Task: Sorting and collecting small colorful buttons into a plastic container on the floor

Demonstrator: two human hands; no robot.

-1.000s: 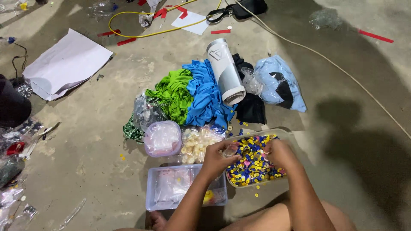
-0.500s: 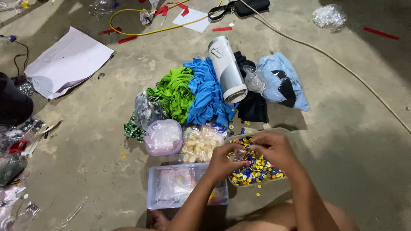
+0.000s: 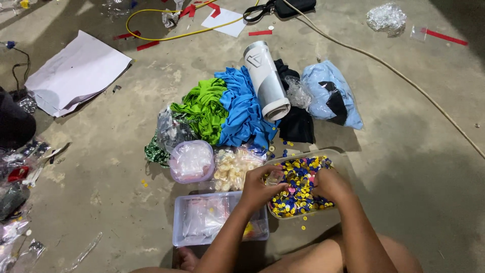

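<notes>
While sunk in tray (image 3: 337,157) of small buttons (image 3: 299,188): left hand (image 3: 258,188) pinching something tiny, right hand (image 3: 331,184) curled, grip unclear. Probably light, hard, slippery; best pinched edgewise.

Dim, warm light from upper left; soft shadows fall right; focus fairly sharp

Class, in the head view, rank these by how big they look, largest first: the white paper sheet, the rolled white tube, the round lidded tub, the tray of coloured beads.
1. White paper sheet
2. Tray of coloured beads and rolled white tube: too alike to rank
3. Round lidded tub
</notes>
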